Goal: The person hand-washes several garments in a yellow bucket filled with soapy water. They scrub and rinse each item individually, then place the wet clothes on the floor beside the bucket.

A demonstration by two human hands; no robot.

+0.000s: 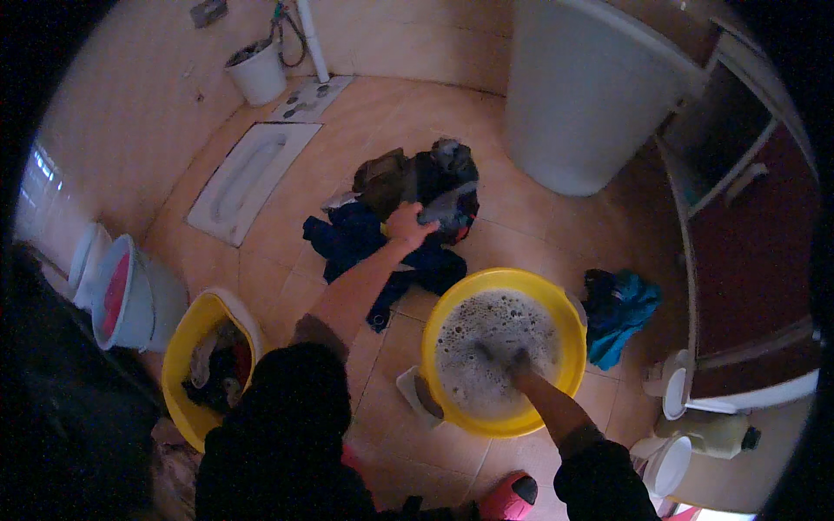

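My left hand reaches to a heap of dark clothes on the tiled floor, at a grey piece of cloth; whether the fingers grip it is unclear. Dark blue garments spread out below the hand. My right hand is dipped in foamy water inside a yellow basin; its fingers are hidden by the suds. To the basin's right lies a teal and dark cloth.
A yellow tub holding clothes and a pale bucket stand at left. The squat toilet is at upper left, a big pale barrel at upper right. White containers and a bottle are at lower right.
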